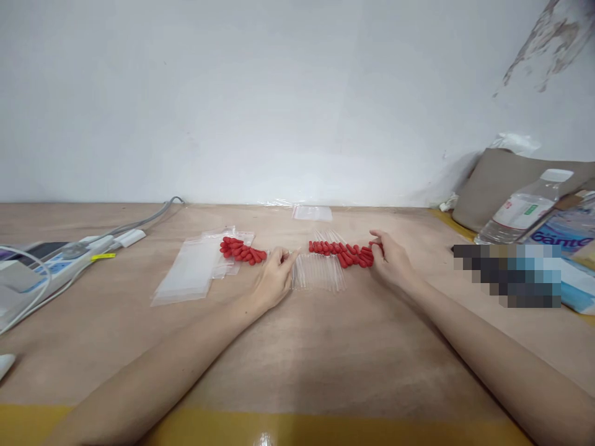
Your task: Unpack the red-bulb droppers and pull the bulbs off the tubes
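Glass droppers with red rubber bulbs lie in two groups on the table. My left hand (pixel 275 274) is between the groups, its fingers drawn together beside the thin clear glass tubes (pixel 318 272); what they grip, if anything, is hidden. Left of it is a cluster of red bulbs (pixel 242 251), partly over clear plastic bags (pixel 188 269). On the right, my right hand (pixel 391 260) has its thumb and fingers closed at the end of a row of red bulbs (pixel 351 254), on a dropper there. More tubes stick out behind this row.
A small clear bag (pixel 312 213) lies near the wall. At left are a power strip (pixel 69 257) and cables (pixel 155 217). A water bottle (pixel 523 210), a grey-brown container (pixel 483 186) and a blue package (pixel 576 285) stand or lie at right. Yellow tape (pixel 232 427) runs along the front edge.
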Available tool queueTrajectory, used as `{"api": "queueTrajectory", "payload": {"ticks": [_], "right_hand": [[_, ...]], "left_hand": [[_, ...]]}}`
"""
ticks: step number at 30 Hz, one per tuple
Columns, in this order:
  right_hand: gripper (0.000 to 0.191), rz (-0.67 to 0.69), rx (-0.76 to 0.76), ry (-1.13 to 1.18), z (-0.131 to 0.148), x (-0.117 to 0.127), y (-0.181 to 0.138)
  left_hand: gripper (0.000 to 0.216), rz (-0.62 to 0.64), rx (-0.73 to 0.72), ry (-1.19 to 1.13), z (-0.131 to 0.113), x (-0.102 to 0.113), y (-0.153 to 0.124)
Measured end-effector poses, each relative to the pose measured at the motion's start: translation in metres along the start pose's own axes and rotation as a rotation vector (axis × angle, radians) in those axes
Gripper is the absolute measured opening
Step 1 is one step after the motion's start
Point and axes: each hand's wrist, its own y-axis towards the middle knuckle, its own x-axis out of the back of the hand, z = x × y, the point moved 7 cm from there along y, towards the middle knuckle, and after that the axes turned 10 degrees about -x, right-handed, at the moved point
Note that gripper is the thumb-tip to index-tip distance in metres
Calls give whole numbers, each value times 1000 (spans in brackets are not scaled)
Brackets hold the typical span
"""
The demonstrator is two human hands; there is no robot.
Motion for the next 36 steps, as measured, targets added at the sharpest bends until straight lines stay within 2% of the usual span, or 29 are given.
{"api": "queueTrajectory", "payload": {"ticks": [3,5,9,15,19,23,29,32,36], "right_hand": [[26,75,-129,-19,-7,-6,0],[16,87,-143,-28,-6,-7,-1],[17,62,-73,-25,-2,-9,-1],[25,68,15,-84,-4,-15,-3],[22,68,74,-213,-5,-15,-5],[21,11,83,-182,-1,-9,-6],[21,-20,58,-134,8,-5,-6],[21,38,7,-158,13,-8,2],[21,233,-116,-244,21,-24,21]], "left_hand": [[34,-47,-38,3,-2,-2,5],[29,-60,-62,14,-4,-3,8],[20,-41,-181,16,-16,-8,12],[17,86,-280,-46,-28,-13,9],[18,160,-251,-144,-28,-14,7],[20,224,-215,-224,-26,-12,5],[21,201,-153,-186,-21,-3,5],[30,229,-126,-169,-18,-3,3],[40,339,-88,-214,-13,-11,-4]]}}
